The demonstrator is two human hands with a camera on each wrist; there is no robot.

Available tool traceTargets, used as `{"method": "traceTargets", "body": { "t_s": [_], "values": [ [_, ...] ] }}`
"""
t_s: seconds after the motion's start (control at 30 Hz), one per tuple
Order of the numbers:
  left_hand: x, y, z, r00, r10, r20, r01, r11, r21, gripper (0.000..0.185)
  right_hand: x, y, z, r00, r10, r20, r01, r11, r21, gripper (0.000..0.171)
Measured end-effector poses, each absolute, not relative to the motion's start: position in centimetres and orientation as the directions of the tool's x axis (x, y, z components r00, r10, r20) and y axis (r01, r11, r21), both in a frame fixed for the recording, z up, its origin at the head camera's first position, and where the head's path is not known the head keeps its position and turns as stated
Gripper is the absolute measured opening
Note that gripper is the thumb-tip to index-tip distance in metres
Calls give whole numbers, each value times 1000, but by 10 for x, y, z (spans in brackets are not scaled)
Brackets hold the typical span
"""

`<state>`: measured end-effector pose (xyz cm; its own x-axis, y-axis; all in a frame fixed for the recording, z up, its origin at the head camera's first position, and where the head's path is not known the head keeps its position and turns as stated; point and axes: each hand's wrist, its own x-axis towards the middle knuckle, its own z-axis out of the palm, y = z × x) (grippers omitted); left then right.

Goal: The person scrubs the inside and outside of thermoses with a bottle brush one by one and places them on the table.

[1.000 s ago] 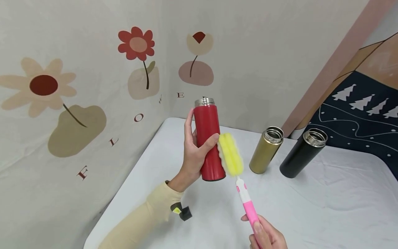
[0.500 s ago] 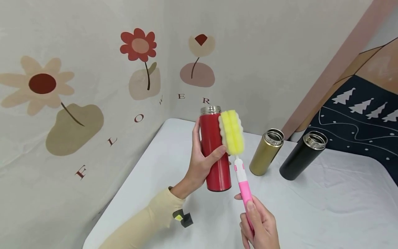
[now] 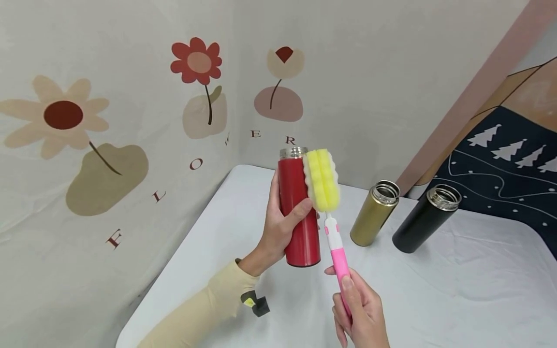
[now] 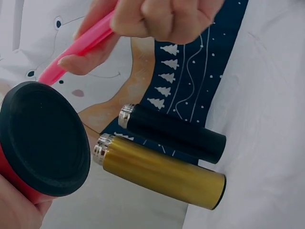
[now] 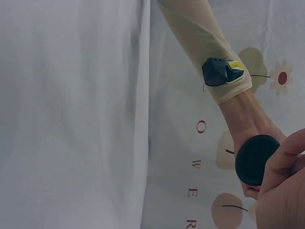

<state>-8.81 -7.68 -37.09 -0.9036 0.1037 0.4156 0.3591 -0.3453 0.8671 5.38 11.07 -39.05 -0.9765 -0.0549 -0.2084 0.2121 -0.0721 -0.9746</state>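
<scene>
My left hand (image 3: 278, 227) grips an uncapped red flask (image 3: 297, 203) upright above the table, thumb across its front. The flask's black base (image 4: 43, 138) fills the lower left of the left wrist view and shows as a dark disc (image 5: 257, 160) in the right wrist view. My right hand (image 3: 359, 311) holds the pink handle (image 3: 340, 270) of a bottle brush. Its yellow sponge head (image 3: 321, 180) lies against the flask's upper right side, just below the steel rim (image 3: 292, 152).
A gold flask (image 3: 373, 215) and a black flask (image 3: 424, 220) stand open on the white tablecloth (image 3: 457, 290) to the right. A flower-print backdrop (image 3: 130, 121) rises close behind and left; a dark tree-pattern cloth (image 3: 505, 174) hangs at the right.
The sponge head slid up the flask's side from near the bottom to the top. My right hand came up and closer to the flask, which dropped slightly.
</scene>
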Motion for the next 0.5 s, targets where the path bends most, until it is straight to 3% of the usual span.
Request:
{"method": "traceTargets", "body": {
  "t_s": [0.2,0.5],
  "values": [
    [-90,-83,-364,-892,25,452,415,-354,838,89,62,115,-400,-960,-111,-257,267,-85,-960,49],
    [-97,-98,-356,-875,-80,478,479,-292,828,61,85,132,-424,-934,-160,-320,329,-34,-944,43]
  ]
}}
